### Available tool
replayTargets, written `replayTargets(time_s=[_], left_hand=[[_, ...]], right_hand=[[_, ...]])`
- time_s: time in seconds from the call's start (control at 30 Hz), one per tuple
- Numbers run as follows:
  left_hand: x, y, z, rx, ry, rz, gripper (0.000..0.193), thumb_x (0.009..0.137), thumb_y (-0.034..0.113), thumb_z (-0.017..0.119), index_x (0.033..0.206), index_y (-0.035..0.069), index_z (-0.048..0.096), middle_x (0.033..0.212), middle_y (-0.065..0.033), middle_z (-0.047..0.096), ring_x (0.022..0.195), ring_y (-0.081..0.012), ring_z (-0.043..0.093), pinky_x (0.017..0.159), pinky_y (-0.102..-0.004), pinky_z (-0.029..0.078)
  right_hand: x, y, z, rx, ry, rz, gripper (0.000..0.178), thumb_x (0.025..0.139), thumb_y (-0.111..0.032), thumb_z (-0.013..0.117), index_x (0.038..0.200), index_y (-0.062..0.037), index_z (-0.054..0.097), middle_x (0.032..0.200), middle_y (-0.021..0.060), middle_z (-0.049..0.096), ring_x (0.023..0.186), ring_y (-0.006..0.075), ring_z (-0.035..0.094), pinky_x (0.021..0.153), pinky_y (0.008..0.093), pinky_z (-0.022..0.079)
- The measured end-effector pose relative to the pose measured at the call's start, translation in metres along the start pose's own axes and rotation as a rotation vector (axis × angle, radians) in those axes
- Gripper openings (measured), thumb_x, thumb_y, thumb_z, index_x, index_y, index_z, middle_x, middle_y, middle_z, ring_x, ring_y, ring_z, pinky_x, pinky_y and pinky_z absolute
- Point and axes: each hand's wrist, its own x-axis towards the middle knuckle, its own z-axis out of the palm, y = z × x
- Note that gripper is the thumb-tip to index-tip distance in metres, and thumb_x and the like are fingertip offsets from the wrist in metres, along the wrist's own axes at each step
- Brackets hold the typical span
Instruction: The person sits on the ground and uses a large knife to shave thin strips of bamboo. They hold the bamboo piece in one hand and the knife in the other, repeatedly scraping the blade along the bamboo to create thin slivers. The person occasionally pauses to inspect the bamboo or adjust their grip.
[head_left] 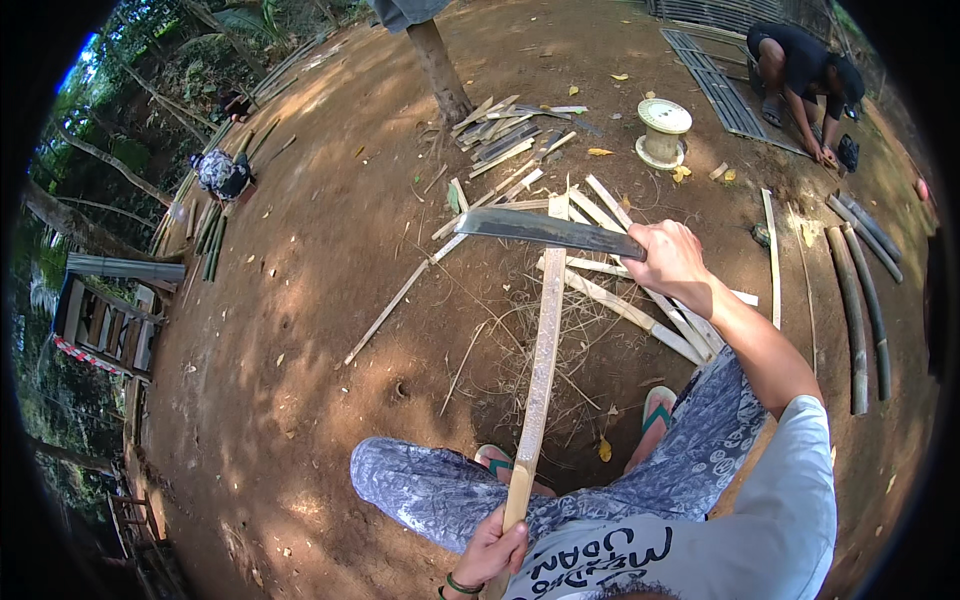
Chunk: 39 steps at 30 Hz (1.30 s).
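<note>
Left hand [490, 550] closed around a split-bamboo strip [538, 385] near its lower end, strip extending forward. Right hand [665, 258] grips a machete [548, 231], which crosses the strip; contact unclear. Beyond: loose slats [625, 308] on soil [300, 400], then cable spool [661, 143].

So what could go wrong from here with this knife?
The knife could glance along the strip toward the bare left hand gripping its lower end.
If the right hand lost its hold, the knife might drop near the feet, which the sandals barely cover.
Loose strips on the ground could trip someone.
</note>
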Motion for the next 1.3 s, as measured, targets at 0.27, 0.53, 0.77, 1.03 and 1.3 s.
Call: replayTargets(time_s=[0.27, 0.53, 0.77, 1.03, 1.3], left_hand=[[-0.004, -0.009, -0.006, 0.07, -0.027, -0.003, 0.015, 0.108, 0.016, 0.048, 0.114, 0.003, 0.049, 0.059, 0.001, 0.05, 0.045, -0.0071, 0.048, 0.043, -0.0231, 0.039], [0.002, -0.008, -0.013, 0.066, 0.003, -0.057, 0.012, 0.107, 0.016, 0.05, 0.105, 0.004, 0.049, 0.058, 0.0015, 0.05, 0.044, -0.0076, 0.048, 0.043, -0.0235, 0.04], [-0.008, -0.031, -0.015, 0.237, 0.152, -0.029, 0.011, 0.104, 0.016, 0.055, 0.11, 0.007, 0.056, 0.061, 0.0045, 0.051, 0.049, -0.0043, 0.045, 0.043, -0.0218, 0.038], [-0.002, 0.009, 0.006, 0.249, 0.084, 0.003, 0.007, 0.103, 0.014, 0.056, 0.105, 0.007, 0.057, 0.061, 0.004, 0.052, 0.049, -0.0048, 0.047, 0.043, -0.0222, 0.04], [0.0, 0.011, 0.01, 0.315, 0.125, 0.064, 0.011, 0.103, 0.017, 0.058, 0.099, 0.007, 0.056, 0.061, 0.0032, 0.053, 0.047, -0.0055, 0.048, 0.042, -0.0228, 0.041]], right_hand=[[0.005, 0.021, 0.001, -0.009, -0.061, 0.069, 0.019, 0.078, -0.023, 0.07, 0.086, -0.0059, 0.071, 0.069, 0.019, 0.067, 0.068, 0.0396, 0.068, 0.064, 0.0503, 0.054], [0.002, 0.012, -0.002, -0.002, -0.091, 0.012, 0.017, 0.075, -0.021, 0.073, 0.079, -0.0047, 0.07, 0.066, 0.0199, 0.065, 0.065, 0.0394, 0.067, 0.063, 0.0473, 0.053], [0.012, 0.03, -0.003, 1.032, -0.147, 0.344, 0.029, 0.095, -0.029, 0.066, 0.092, -0.0007, 0.069, 0.057, -0.0016, 0.053, 0.048, 0.0058, 0.048, 0.043, 0.0259, 0.035], [0.003, 0.0, -0.008, 1.286, -0.026, 0.307, 0.036, 0.093, -0.029, 0.073, 0.112, 0.0002, 0.065, 0.057, -0.0032, 0.051, 0.047, 0.0041, 0.047, 0.038, 0.0228, 0.037], [0.001, -0.011, -0.011, 1.026, 0.1, 0.365, 0.024, 0.091, -0.024, 0.076, 0.104, -0.0051, 0.069, 0.06, -0.0023, 0.055, 0.052, 0.0049, 0.052, 0.046, 0.0224, 0.04]])
